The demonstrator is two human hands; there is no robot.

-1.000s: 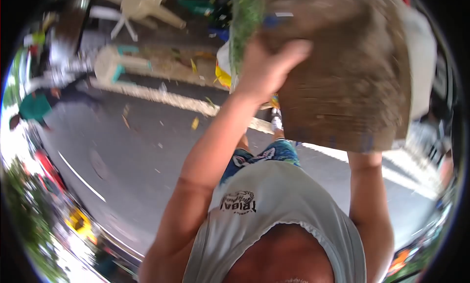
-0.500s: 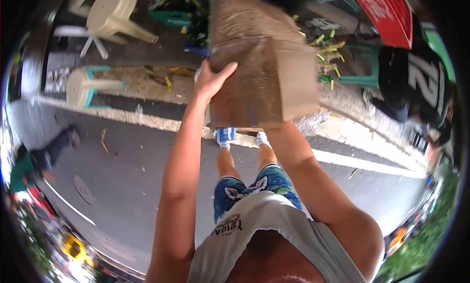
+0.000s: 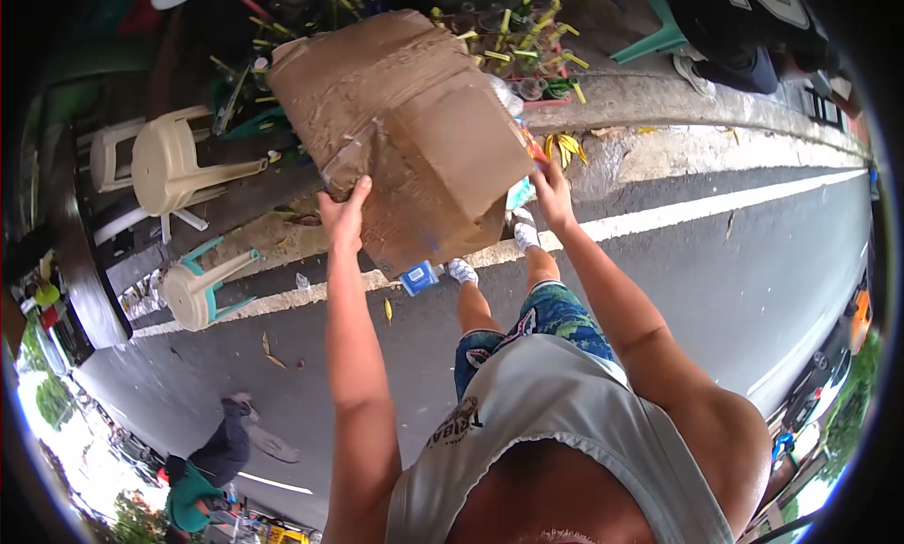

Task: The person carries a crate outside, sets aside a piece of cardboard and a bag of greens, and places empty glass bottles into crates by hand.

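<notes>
A worn brown cardboard box (image 3: 414,120), creased and with its flaps folded over, is held out in front of me above the kerb. On its near left edge my left hand (image 3: 345,216) is closed, thumb lying on top of the cardboard. My right hand (image 3: 554,195) grips the right edge, its fingers partly hidden there. Beside those fingers a red and yellow wrapper (image 3: 531,145) and a pale teal piece (image 3: 519,194) show from under the box. A blue labelled container (image 3: 419,278) appears below the near edge, close to my shoe.
Glass bottles with yellow straws (image 3: 527,49) stand beyond the box. Plastic stools (image 3: 188,294) are at the left. A person in a black shirt (image 3: 744,16) is at upper right. Another person in green (image 3: 193,497) is on the road (image 3: 659,261). A banana peel (image 3: 568,150) lies by the kerb.
The box has tilted and shifted left in view, showing more of its top. My right hand, hidden under it before, now shows at its right edge. The view has turned.
</notes>
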